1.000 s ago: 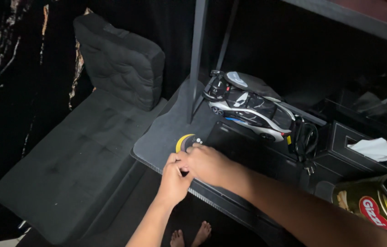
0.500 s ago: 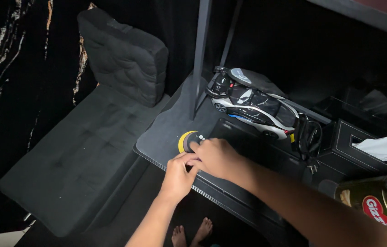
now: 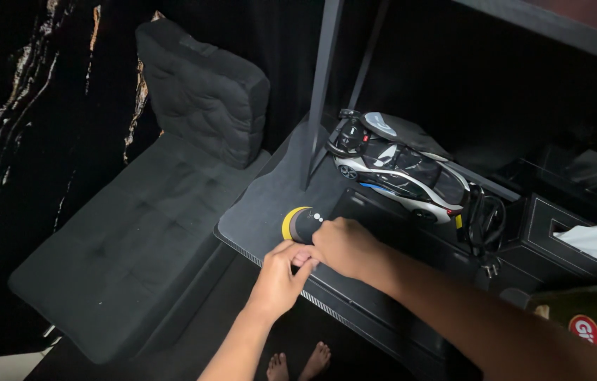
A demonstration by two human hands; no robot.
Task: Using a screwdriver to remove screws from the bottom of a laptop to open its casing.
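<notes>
Both hands meet at a round black-and-yellow device [image 3: 300, 224] on the mat [image 3: 263, 204] near the desk corner. Right hand [image 3: 344, 247] covers it, fingers curled; left hand [image 3: 278, 279] pinches beside it. Grip contents: cannot tell. Model car [image 3: 400, 169] sits behind.

Dim room in a home. Black tufted floor cushions [image 3: 129, 240] beside a low dark shelf unit [image 3: 270, 204]; on it a toy model car [image 3: 400, 169] and tissue box [image 3: 566, 236]. Bare feet [image 3: 298, 363] on floor.
</notes>
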